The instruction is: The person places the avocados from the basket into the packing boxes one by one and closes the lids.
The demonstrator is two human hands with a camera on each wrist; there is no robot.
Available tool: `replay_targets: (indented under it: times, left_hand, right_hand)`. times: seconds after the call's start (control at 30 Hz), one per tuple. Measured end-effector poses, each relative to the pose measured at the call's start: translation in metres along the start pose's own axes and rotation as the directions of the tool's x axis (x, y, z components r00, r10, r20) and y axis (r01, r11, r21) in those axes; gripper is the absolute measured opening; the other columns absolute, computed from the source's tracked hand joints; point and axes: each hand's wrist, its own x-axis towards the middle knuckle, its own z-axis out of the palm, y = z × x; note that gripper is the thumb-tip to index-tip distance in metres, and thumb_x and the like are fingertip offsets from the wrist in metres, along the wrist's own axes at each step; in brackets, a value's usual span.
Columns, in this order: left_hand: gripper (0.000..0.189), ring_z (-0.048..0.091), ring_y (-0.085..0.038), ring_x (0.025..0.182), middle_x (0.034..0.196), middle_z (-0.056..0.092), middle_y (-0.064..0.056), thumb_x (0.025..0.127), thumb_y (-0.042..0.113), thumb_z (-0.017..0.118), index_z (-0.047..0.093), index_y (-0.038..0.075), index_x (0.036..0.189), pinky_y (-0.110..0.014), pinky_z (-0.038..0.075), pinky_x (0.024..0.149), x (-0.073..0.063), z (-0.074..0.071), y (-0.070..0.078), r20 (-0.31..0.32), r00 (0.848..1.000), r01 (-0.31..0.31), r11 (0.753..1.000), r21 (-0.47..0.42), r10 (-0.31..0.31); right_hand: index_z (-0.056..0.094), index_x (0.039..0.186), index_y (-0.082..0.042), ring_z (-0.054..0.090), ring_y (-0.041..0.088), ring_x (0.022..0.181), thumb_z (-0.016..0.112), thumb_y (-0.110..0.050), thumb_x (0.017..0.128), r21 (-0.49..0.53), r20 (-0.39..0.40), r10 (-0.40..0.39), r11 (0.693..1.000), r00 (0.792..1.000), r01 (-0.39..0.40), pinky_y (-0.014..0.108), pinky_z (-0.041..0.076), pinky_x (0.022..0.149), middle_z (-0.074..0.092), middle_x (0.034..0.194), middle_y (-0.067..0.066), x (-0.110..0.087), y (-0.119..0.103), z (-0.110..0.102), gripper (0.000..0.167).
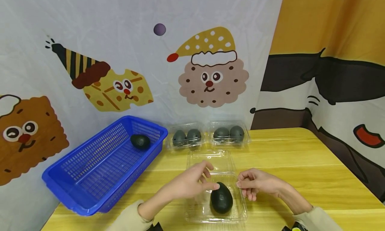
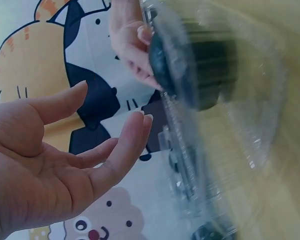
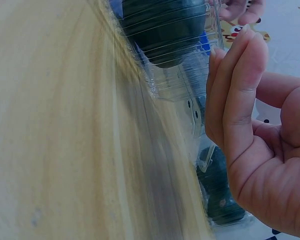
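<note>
A dark green avocado (image 1: 221, 198) lies in the right part of the base of a clear plastic clamshell box (image 1: 195, 215), whose lid (image 1: 209, 159) is folded back away from me. My left hand (image 1: 192, 181) hovers over the left side of the box, its thumb overlapping the top of the avocado in the head view. In the left wrist view that hand (image 2: 65, 160) has loosely bent fingers with nothing between them. Beside the box's right wall is my right hand (image 1: 258, 183), fingertips right at the rim. The right wrist view shows its long fingers (image 3: 240, 95) held together and empty.
A blue plastic basket (image 1: 120, 181) stands at the left with one avocado (image 1: 140, 142) at its far end. Two closed clear boxes, the left one (image 1: 186, 127) and the right one (image 1: 230, 123), each hold two avocados by the printed cloth backdrop (image 1: 135, 24).
</note>
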Motion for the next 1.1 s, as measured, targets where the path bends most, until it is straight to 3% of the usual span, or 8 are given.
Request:
replay_targets:
  times: [0.23,0.67,0.9,1.1]
  left_hand:
    - [0.045,0.063,-0.012,0.089,0.109,0.062,-0.007,0.094,0.032,0.074,0.056,0.007,0.126,-0.03,0.053,0.079,0.002,-0.016,0.006,-0.053,0.996,-0.072,0.992,0.102,0.077]
    - [0.04,0.065,-0.016,0.09,0.109,0.061,-0.007,0.096,0.027,0.071,0.058,0.003,0.125,-0.032,0.054,0.079,0.0,-0.037,0.016,-0.099,0.984,-0.124,0.968,0.219,0.149]
    - [0.037,0.064,-0.017,0.091,0.109,0.061,-0.006,0.097,0.026,0.07,0.058,0.003,0.124,-0.03,0.054,0.075,-0.001,-0.042,0.01,-0.115,0.981,-0.13,0.965,0.229,0.159]
    - [0.034,0.063,-0.02,0.094,0.111,0.061,-0.008,0.097,0.022,0.07,0.059,0.001,0.123,-0.035,0.056,0.078,-0.001,-0.044,0.004,-0.13,0.972,-0.157,0.956,0.248,0.193]
  right_hand:
    - [0.056,0.1,0.01,0.062,0.006,0.06,0.058,-0.013,0.103,0.003,0.001,0.0,1.0,1.0,0.0,0.02,0.054,0.054,0.066,0.079,0.006,0.0,0.0,0.0,0.023]
    - [0.056,0.099,0.009,0.062,0.005,0.059,0.057,-0.012,0.103,0.0,0.002,-0.005,1.0,1.0,0.005,0.02,0.054,0.054,0.066,0.078,0.005,0.0,0.001,0.001,0.022]
    - [0.057,0.099,0.007,0.062,0.004,0.059,0.057,-0.012,0.104,-0.001,0.014,-0.01,1.0,1.0,0.01,0.02,0.054,0.054,0.066,0.079,0.004,0.0,0.001,-0.001,0.019]
    - [0.055,0.1,0.012,0.062,0.005,0.059,0.057,-0.012,0.103,0.005,0.01,-0.006,1.0,1.0,0.006,0.02,0.054,0.054,0.066,0.079,0.005,0.0,0.002,-0.001,0.025]
